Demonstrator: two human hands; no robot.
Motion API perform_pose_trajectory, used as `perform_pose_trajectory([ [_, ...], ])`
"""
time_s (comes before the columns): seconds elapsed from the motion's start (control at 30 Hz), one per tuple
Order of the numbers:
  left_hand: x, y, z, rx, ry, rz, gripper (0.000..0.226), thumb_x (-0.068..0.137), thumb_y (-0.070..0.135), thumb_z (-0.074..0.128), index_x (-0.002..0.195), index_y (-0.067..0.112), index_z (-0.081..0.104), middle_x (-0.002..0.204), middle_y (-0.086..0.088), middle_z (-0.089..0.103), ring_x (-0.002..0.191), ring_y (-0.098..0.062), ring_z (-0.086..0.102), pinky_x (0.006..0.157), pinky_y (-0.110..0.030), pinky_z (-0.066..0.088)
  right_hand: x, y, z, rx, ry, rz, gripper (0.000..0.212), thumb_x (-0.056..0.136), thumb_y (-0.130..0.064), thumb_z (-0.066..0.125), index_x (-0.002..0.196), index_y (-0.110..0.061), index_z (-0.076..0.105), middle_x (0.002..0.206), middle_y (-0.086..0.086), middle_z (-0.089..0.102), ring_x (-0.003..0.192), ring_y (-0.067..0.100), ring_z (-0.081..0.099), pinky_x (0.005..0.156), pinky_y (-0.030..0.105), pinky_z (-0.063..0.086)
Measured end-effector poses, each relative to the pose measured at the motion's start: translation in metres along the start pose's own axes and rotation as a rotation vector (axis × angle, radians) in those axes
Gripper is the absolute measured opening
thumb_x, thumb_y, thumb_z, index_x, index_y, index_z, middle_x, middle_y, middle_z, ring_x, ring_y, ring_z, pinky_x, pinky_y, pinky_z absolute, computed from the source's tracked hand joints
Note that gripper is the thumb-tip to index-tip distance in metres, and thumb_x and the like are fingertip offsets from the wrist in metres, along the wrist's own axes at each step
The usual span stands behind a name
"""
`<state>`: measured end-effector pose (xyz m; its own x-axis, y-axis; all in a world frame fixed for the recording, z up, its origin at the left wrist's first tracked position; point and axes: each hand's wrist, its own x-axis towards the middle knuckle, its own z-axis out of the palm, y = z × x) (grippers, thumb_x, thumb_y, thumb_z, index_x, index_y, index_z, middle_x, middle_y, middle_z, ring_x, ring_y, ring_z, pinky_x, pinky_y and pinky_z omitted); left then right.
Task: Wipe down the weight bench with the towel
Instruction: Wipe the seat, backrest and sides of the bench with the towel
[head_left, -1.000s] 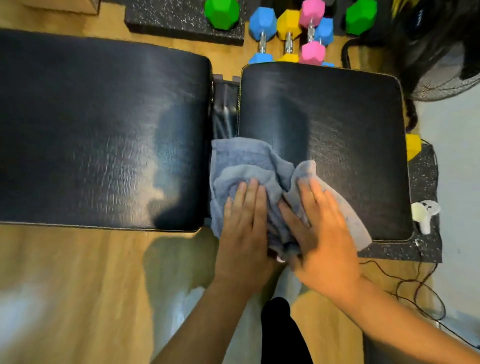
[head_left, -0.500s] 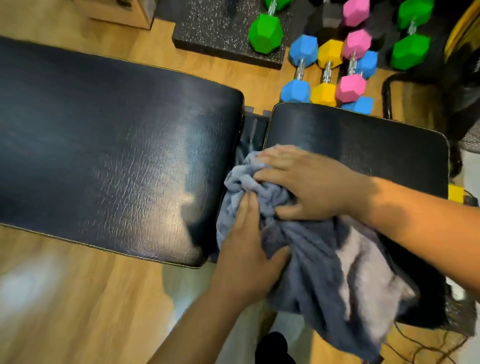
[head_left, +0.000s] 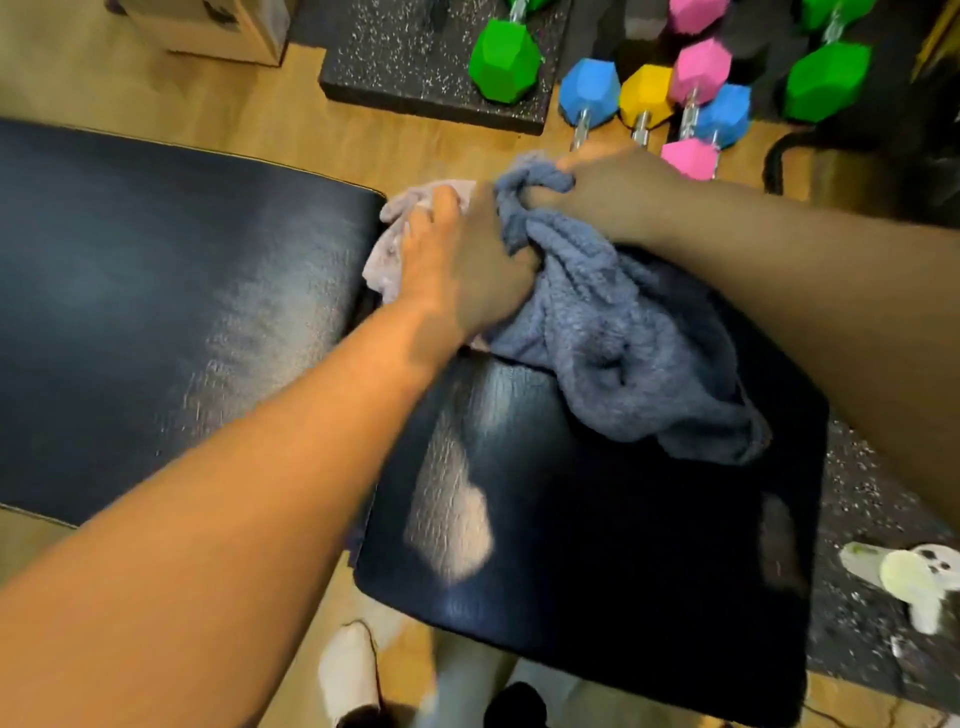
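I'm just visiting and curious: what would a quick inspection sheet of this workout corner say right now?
Surface: black padded weight bench with a separate seat pad; light glare on both.
Job's things: blue-grey towel, bunched at the seat pad's far end.
Clutter: white object on the speckled mat at right.
Hands: left hand lies on the towel's pale end, fingers stretched out; right hand grips the bunched towel.
Cables: nothing seen.
Surroundings: wood floor, coloured dumbbells beyond the bench, cardboard box far left.
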<state>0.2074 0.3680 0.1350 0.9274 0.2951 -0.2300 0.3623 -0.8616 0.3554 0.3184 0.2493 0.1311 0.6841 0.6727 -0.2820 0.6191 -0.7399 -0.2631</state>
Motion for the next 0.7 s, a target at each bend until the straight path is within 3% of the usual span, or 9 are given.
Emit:
perform_pose_trajectory([
  [0.13, 0.022, 0.055, -0.003, 0.096, -0.178, 0.345, 0.048, 0.084, 0.050, 0.051, 0.119, 0.017, 0.055, 0.121, -0.013, 0.062, 0.111, -0.034, 0.054, 0.082, -0.032, 0.038, -0.050, 0.055, -0.005, 0.171, 0.062, 0.245, 0.057, 0.095, -0.058, 0.041, 0.089, -0.004, 0.060, 0.089, 0.020, 0.057, 0.084, 0.031, 0.050, 0.068, 0.035, 0.037],
  [0.27, 0.014, 0.118, 0.019, 0.225, -0.224, 0.459, 0.051, 0.083, 0.056, 0.053, 0.116, 0.017, 0.054, 0.116, -0.011, 0.062, 0.106, -0.034, 0.055, 0.075, -0.034, 0.036, -0.117, 0.091, -0.003, 0.341, 0.197, 0.340, 0.041, 0.097, -0.042, 0.048, 0.101, -0.006, 0.067, 0.103, 0.023, 0.063, 0.097, 0.039, 0.056, 0.082, 0.042, 0.043],
  [0.37, -0.010, 0.143, 0.045, 0.275, -0.199, 0.536, 0.065, 0.085, 0.057, 0.048, 0.134, 0.016, 0.040, 0.135, -0.010, 0.050, 0.124, -0.032, 0.044, 0.097, -0.043, 0.033, -0.156, 0.103, 0.010, 0.520, 0.286, 0.478, 0.040, 0.091, -0.049, 0.052, 0.105, -0.014, 0.065, 0.105, 0.015, 0.066, 0.101, 0.036, 0.059, 0.088, 0.045, 0.047],
  [0.43, -0.030, 0.149, 0.055, 0.300, -0.214, 0.610, 0.079, 0.086, 0.056, 0.045, 0.148, 0.014, 0.021, 0.155, -0.013, 0.024, 0.142, -0.032, 0.020, 0.115, -0.052, 0.010, -0.185, 0.099, 0.021, 0.583, 0.270, 0.558, 0.043, 0.089, -0.054, 0.049, 0.105, -0.016, 0.062, 0.105, 0.012, 0.066, 0.102, 0.035, 0.059, 0.089, 0.045, 0.047],
  [0.5, -0.050, 0.149, 0.062, 0.313, -0.240, 0.724, 0.087, 0.086, 0.055, 0.045, 0.153, 0.015, 0.006, 0.161, -0.012, 0.001, 0.147, -0.031, -0.004, 0.117, -0.053, -0.007, -0.213, 0.092, 0.036, 0.719, 0.269, 0.585, 0.043, 0.087, -0.052, 0.050, 0.107, -0.016, 0.062, 0.104, 0.010, 0.068, 0.101, 0.033, 0.061, 0.088, 0.046, 0.049],
  [0.53, -0.061, 0.146, 0.064, 0.320, -0.247, 0.784, 0.089, 0.086, 0.054, 0.046, 0.153, 0.015, 0.003, 0.161, -0.011, -0.005, 0.147, -0.030, -0.010, 0.116, -0.051, -0.010, -0.225, 0.083, 0.043, 0.782, 0.270, 0.581, 0.032, 0.090, -0.043, 0.052, 0.102, -0.015, 0.062, 0.096, 0.009, 0.069, 0.095, 0.031, 0.062, 0.085, 0.044, 0.050],
  [0.57, -0.073, 0.142, 0.066, 0.330, -0.257, 0.839, 0.090, 0.086, 0.054, 0.047, 0.153, 0.014, 0.001, 0.161, -0.011, -0.008, 0.147, -0.029, -0.013, 0.116, -0.050, -0.012, -0.237, 0.076, 0.052, 0.823, 0.281, 0.583, 0.018, 0.092, -0.031, 0.053, 0.091, -0.015, 0.062, 0.086, 0.007, 0.067, 0.086, 0.027, 0.061, 0.078, 0.039, 0.048],
  [0.63, -0.099, 0.132, 0.068, 0.356, -0.284, 0.938, 0.091, 0.086, 0.057, 0.046, 0.153, 0.012, 0.002, 0.160, -0.011, -0.009, 0.147, -0.028, -0.014, 0.117, -0.049, -0.012, -0.264, 0.054, 0.065, 0.867, 0.309, 0.629, 0.019, 0.094, -0.011, 0.053, 0.076, -0.019, 0.054, 0.074, 0.000, 0.059, 0.074, 0.019, 0.054, 0.066, 0.028, 0.042],
  [0.7, -0.126, 0.119, 0.072, 0.390, -0.291, 1.025, 0.091, 0.087, 0.060, 0.044, 0.153, 0.011, 0.005, 0.160, -0.013, -0.007, 0.147, -0.029, -0.013, 0.117, -0.050, -0.009, -0.294, 0.028, 0.080, 0.884, 0.325, 0.645, 0.013, 0.095, -0.007, 0.053, 0.088, -0.017, 0.056, 0.081, -0.004, 0.060, 0.079, 0.015, 0.056, 0.067, 0.020, 0.042],
])
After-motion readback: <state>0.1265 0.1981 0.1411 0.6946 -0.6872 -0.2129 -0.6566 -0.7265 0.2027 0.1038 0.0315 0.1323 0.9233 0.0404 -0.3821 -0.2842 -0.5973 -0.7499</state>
